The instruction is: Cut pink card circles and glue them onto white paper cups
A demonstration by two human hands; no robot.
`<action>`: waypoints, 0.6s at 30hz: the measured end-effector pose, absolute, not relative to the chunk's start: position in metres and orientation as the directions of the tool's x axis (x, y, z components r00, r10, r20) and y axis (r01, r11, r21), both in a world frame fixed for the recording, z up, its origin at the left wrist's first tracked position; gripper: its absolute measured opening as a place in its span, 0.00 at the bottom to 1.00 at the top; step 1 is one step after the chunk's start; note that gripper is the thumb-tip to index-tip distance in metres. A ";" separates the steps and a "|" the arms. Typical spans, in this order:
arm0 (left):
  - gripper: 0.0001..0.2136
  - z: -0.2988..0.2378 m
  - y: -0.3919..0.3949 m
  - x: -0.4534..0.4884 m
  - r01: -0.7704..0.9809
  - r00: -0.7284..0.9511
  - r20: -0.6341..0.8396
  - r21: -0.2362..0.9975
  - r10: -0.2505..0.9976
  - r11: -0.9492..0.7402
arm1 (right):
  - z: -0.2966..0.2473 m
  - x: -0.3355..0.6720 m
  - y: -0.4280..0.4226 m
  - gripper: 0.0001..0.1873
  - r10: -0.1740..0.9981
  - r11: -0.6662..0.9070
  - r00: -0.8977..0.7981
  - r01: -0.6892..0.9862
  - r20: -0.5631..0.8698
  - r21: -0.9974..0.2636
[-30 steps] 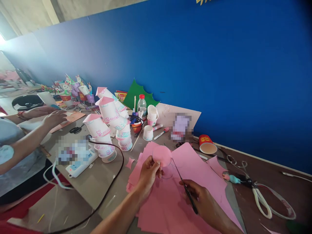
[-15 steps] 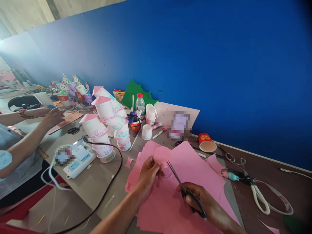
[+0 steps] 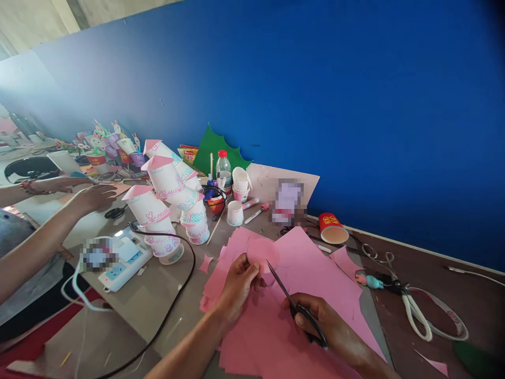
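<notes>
Between thumb and fingers, my left hand [image 3: 241, 281] pinches a round pink paper disc [image 3: 265, 253] by its near-left edge. My right hand [image 3: 321, 318] grips the black handles of a pair of scissors [image 3: 284, 287]. The blades point up and left, with their tips at the disc's lower right edge; they look closed or nearly so. Under both hands lies a stack of pink paper sheets [image 3: 272, 347], its edges uneven and partly cut away. Pink offcuts [image 3: 345, 263] lie at its right and left.
Leaning towers of decorated paper cups [image 3: 160, 210] stand left of the paper, near a power strip [image 3: 126, 263] and black cable. Behind are a bottle [image 3: 223, 171], markers and a white cup [image 3: 235, 213]. A red cup [image 3: 333, 229] lies right. Another person's arms [image 3: 74, 205] reach in from the left.
The scissors' tips have come to the disc's lower edge, and more of the round disc shows. The other person's hands have shifted, and the view has turned slightly right.
</notes>
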State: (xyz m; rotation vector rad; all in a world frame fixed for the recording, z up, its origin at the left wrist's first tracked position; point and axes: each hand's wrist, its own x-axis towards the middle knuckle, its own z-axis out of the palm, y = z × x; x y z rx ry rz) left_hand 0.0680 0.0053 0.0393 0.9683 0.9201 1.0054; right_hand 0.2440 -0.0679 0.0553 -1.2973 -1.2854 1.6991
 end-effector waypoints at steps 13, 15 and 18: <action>0.09 0.037 0.005 0.069 -0.238 0.283 -0.162 0.943 0.945 0.233 | 0.052 0.241 -0.066 0.31 0.890 -0.321 -0.304 0.112 -0.340 -0.940; 0.09 0.037 0.005 0.069 -0.255 0.288 -0.157 0.938 0.944 0.234 | 0.051 0.241 -0.066 0.31 0.893 -0.325 -0.291 0.111 -0.343 -0.939; 0.10 0.039 0.004 0.069 -0.264 0.290 -0.162 0.934 0.943 0.242 | 0.050 0.240 -0.065 0.30 0.900 -0.331 -0.263 0.110 -0.349 -0.937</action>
